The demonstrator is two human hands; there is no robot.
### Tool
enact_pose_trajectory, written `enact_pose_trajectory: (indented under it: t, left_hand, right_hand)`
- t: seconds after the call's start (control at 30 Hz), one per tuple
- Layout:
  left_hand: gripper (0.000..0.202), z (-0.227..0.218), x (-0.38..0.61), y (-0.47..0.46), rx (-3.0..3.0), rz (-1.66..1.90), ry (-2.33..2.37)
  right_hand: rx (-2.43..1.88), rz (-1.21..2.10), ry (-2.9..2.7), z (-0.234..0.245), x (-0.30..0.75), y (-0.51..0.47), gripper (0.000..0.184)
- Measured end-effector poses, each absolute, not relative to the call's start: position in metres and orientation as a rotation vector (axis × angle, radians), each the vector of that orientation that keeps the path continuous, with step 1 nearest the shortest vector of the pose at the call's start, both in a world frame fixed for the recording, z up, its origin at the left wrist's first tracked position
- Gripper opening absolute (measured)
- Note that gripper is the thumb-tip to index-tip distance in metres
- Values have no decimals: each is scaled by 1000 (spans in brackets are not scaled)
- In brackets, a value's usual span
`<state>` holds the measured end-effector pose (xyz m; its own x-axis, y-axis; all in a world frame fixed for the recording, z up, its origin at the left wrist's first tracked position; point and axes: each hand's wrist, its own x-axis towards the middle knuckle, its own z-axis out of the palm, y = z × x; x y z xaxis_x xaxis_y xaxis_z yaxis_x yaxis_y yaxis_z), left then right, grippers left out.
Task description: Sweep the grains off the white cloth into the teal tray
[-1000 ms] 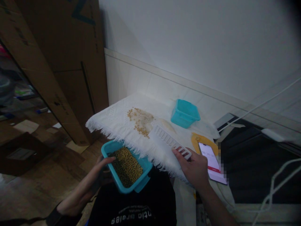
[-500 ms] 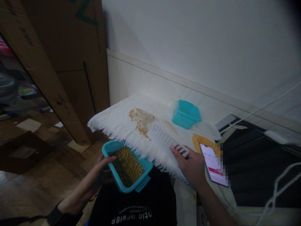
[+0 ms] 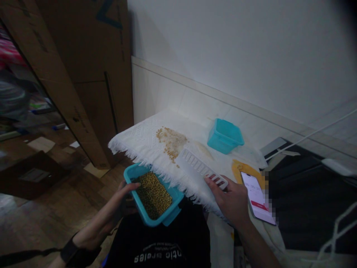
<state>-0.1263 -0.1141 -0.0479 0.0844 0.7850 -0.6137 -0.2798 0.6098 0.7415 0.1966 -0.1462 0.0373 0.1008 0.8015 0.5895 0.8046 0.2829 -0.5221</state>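
My left hand point(image 3: 126, 195) grips the left side of a teal plastic basket point(image 3: 172, 213), thumb over the rim. Yellow soybeans point(image 3: 156, 193) lie inside it, and it is held below the fringed edge of a white cloth point(image 3: 136, 136). In my right hand point(image 3: 230, 197) is a white slotted plastic piece point(image 3: 199, 163), gripped at its near end and resting on or just above the cloth. Close to its far end lies a spread of loose soybeans mixed with pale grains point(image 3: 173, 141). Behind it stands a second teal basket point(image 3: 224, 137).
A phone point(image 3: 258, 199) with a lit screen lies right of my right hand, partly over a yellow patch point(image 3: 237, 169). White cables point(image 3: 309, 136) cross a black surface point(image 3: 306, 201) at the right. A tall cardboard box point(image 3: 92, 89) stands at the left; a wall point(image 3: 237, 48) rises behind.
The whole view has shifted slightly, so everything appears a little further right. Both hands keep their holds, and the baskets and loose beans look the same.
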Motion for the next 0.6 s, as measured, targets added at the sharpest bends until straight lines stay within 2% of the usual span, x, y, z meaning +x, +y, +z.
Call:
enact_pose_trajectory:
  t: [0.2,0.6]
  left_hand:
    - [81,-52,-129,-114,500,833,1239]
    - [87,-52,-130,-113,506,822,1246]
  right_hand:
    - [-1470,30,-1668,37,194,-146,36]
    - [-1442,46,-1659,39,187,-134,33]
